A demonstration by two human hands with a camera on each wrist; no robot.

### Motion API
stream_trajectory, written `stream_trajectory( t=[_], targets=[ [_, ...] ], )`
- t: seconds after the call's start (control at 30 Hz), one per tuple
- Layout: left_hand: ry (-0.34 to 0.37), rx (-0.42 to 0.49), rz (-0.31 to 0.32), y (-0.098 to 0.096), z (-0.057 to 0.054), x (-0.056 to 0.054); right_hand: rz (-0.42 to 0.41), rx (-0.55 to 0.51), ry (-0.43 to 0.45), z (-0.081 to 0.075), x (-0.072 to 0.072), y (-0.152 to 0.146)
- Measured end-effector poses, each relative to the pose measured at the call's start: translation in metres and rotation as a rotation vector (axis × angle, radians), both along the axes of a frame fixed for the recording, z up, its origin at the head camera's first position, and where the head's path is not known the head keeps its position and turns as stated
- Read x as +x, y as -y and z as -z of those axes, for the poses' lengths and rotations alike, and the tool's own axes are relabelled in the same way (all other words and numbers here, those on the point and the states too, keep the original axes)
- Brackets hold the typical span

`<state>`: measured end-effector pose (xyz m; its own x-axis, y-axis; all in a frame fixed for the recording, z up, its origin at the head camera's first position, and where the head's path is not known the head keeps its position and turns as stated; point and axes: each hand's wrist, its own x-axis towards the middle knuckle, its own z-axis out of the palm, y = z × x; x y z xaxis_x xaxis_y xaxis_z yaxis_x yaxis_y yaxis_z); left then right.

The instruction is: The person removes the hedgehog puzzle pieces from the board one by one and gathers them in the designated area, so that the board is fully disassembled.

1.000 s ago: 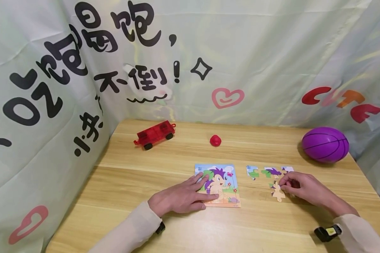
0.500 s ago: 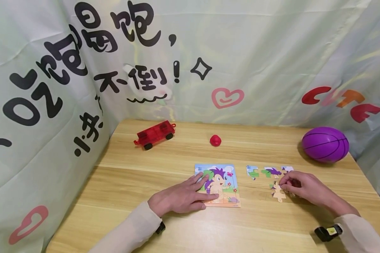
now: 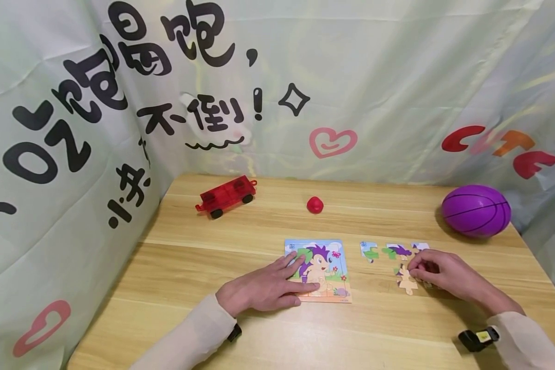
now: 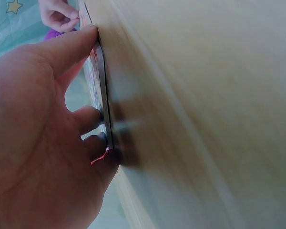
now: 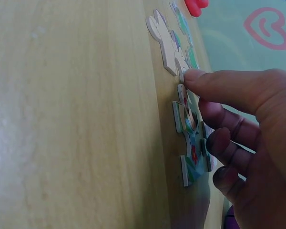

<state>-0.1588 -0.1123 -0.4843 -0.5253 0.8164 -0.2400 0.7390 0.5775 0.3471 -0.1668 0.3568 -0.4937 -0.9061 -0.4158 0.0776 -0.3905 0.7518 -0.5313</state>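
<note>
My left hand [image 3: 263, 285] rests with spread fingers on the left part of a square picture board [image 3: 336, 251] showing a purple hedgehog. In the left wrist view, the thumb [image 4: 74, 47] lies along the board's edge [image 4: 105, 95]. My right hand [image 3: 448, 275] pinches a mostly beige jigsaw puzzle piece [image 3: 407, 285] between thumb and index finger, at the table's surface. Behind it lie a blue-green piece [image 3: 369, 250], a purple-green piece [image 3: 399, 251] and a pale piece [image 3: 420, 247]. Below the fingers, in the right wrist view, is a piece with a red flower [image 5: 193, 164].
A red toy wagon [image 3: 226, 196] stands at the back left of the wooden table [image 3: 189, 267]. A small red lump [image 3: 315, 205] sits behind the board, and a purple ball [image 3: 475, 211] at the back right. Printed fabric [image 3: 374, 77] hangs behind and along the sides.
</note>
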Motion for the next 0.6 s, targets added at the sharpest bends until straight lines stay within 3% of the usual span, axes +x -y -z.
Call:
stream_trajectory(
  t=[0.23, 0.6],
  targets=[
    [0.002, -0.002, -0.003, 0.0002, -0.0004, 0.0005, -0.013, -0.021, -0.034, 0.001, 0.0005, -0.0004],
    [0.017, 0.007, -0.008, 0.0001, -0.0007, 0.0001, 0.002, -0.017, -0.018, 0.0001, 0.0013, 0.0006]
  ],
)
